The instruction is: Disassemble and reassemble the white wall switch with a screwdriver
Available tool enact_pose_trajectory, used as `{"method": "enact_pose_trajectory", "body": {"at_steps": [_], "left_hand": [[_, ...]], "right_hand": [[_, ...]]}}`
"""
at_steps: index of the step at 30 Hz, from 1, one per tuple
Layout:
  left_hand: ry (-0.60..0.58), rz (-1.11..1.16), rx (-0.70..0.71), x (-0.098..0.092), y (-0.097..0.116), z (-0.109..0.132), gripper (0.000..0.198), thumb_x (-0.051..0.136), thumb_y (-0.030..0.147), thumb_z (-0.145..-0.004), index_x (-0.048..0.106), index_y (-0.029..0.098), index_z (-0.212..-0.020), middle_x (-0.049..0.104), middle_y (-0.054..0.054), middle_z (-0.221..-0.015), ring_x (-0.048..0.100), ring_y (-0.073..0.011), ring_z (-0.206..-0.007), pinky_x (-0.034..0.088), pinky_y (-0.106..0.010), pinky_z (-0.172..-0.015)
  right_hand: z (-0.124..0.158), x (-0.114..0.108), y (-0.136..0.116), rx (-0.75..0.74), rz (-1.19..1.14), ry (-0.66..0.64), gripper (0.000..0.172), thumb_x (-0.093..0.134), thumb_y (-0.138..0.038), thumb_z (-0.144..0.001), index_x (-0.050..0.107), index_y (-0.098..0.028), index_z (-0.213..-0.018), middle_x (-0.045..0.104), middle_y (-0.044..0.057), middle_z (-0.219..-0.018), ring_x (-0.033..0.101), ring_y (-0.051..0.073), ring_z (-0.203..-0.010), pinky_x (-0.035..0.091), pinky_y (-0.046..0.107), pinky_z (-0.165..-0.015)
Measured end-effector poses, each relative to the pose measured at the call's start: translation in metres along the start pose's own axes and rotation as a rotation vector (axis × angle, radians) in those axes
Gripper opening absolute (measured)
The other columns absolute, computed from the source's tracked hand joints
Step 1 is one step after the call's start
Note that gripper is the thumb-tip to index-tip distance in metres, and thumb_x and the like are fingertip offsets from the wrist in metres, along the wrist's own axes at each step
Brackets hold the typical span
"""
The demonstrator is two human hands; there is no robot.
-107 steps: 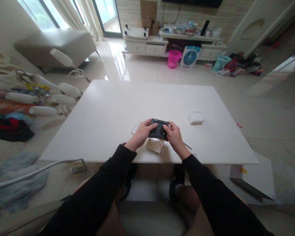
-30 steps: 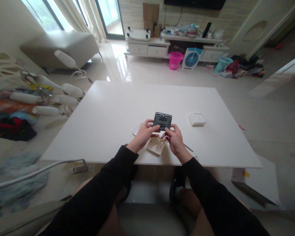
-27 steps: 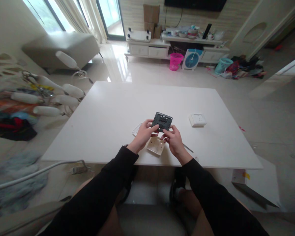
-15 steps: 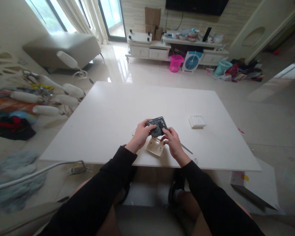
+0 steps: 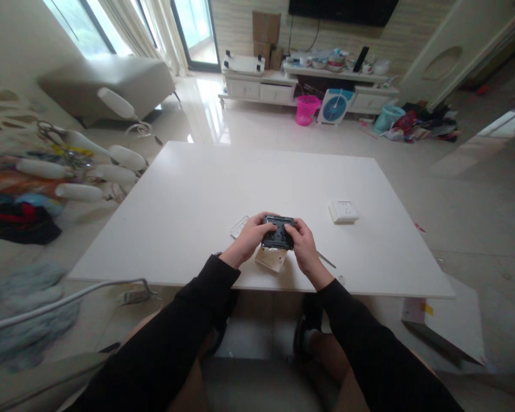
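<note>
Between my two hands is the black back of a wall socket panel (image 5: 278, 239), held level above the table. My left hand (image 5: 249, 236) grips its left side, thumb on the black face. On the right side my right hand (image 5: 304, 243) is closed the same way, its thumb also on the face. Just below the panel, a cream mounting box (image 5: 271, 260) lies open side up, its far part hidden by the panel. A white plastic frame (image 5: 239, 226) lies partly behind my left hand. Beside my right hand a thin metal rod, perhaps a screwdriver (image 5: 327, 260), rests on the table.
An assembled white socket on its box (image 5: 344, 212) stands on the right of the white table (image 5: 197, 189). A small clear round piece (image 5: 341, 280) lies near the front edge. A lamp with white shades (image 5: 80, 193) is at the left; a white box (image 5: 446, 320) sits below right.
The panel has turned from tilted to level and come slightly nearer to me. My right hand has shifted from its corner to a full grip on the right side. More of the white frame shows.
</note>
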State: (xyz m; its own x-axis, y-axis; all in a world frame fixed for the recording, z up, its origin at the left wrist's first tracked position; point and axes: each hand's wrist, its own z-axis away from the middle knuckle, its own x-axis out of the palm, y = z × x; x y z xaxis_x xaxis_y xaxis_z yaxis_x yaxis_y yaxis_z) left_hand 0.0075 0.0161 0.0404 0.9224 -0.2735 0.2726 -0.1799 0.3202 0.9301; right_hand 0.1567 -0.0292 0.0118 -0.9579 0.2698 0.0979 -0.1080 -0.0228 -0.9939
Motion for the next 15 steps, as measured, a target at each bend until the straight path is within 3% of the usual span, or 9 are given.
{"method": "enact_pose_trajectory", "body": {"at_steps": [15], "left_hand": [[0.017, -0.076, 0.059, -0.0023, -0.0026, -0.0015, 0.027, 0.065, 0.02, -0.066, 0.075, 0.018, -0.091, 0.072, -0.002, -0.087, 0.061, -0.018, -0.084, 0.048, -0.027, -0.075]], "right_hand": [[0.0018, 0.0011, -0.006, -0.016, 0.069, -0.019, 0.028, 0.072, -0.048, -0.079, 0.062, -0.023, -0.088, 0.066, 0.001, -0.088, 0.06, 0.02, -0.081, 0.05, 0.032, -0.074]]}}
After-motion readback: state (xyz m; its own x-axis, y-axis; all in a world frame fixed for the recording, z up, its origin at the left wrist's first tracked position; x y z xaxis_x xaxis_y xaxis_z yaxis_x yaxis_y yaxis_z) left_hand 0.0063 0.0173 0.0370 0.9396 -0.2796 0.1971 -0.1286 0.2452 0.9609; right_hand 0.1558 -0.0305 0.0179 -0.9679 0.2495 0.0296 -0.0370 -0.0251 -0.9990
